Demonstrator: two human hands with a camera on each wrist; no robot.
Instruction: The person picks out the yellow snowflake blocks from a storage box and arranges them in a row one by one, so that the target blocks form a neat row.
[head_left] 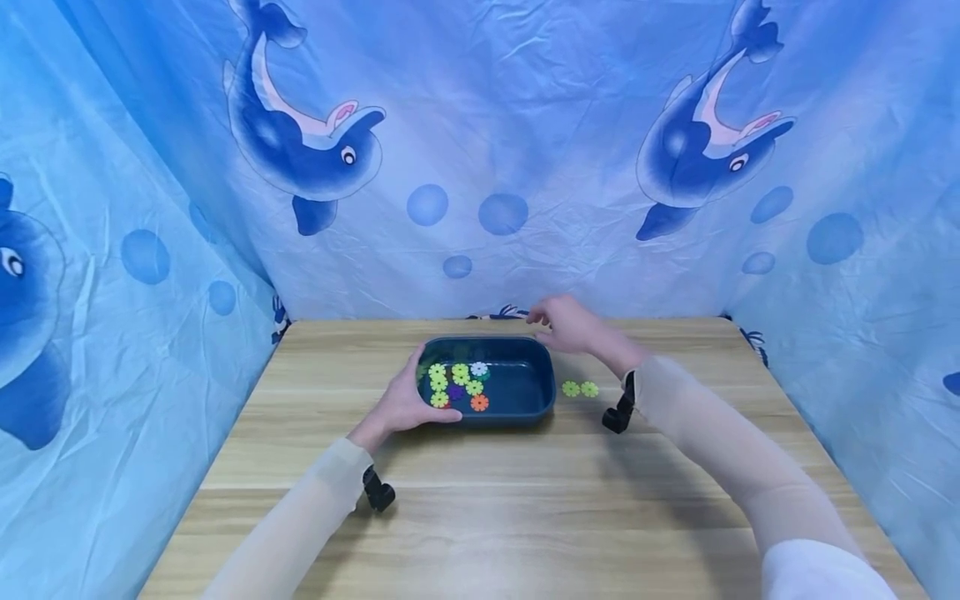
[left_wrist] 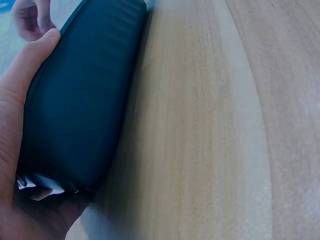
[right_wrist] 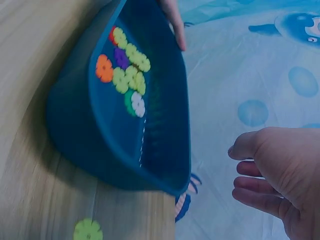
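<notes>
A dark blue-green plastic bin point(head_left: 525, 392) stands on the table, with flower-shaped plastic discs gathered at its left end. Several are yellow-green point(right_wrist: 131, 77); others are orange point(right_wrist: 104, 68), purple point(right_wrist: 121, 58), white point(right_wrist: 137, 104), and partly covered red and green ones. My left hand point(head_left: 403, 406) grips the bin's left end, thumb point(left_wrist: 42, 45) along the near rim. Past the bin's back right corner, my right hand point(head_left: 567, 323) hovers with loosely bent fingers and nothing visible in them. Two yellow-green discs point(head_left: 581, 389) lie side by side on the table, right of the bin.
The wooden table point(head_left: 480, 517) runs back to a blue curtain point(head_left: 510, 100) printed with dolphins, and curtains flank it on both sides. Each wrist carries a small black camera point(head_left: 618, 415). The bin sits near the table's far edge.
</notes>
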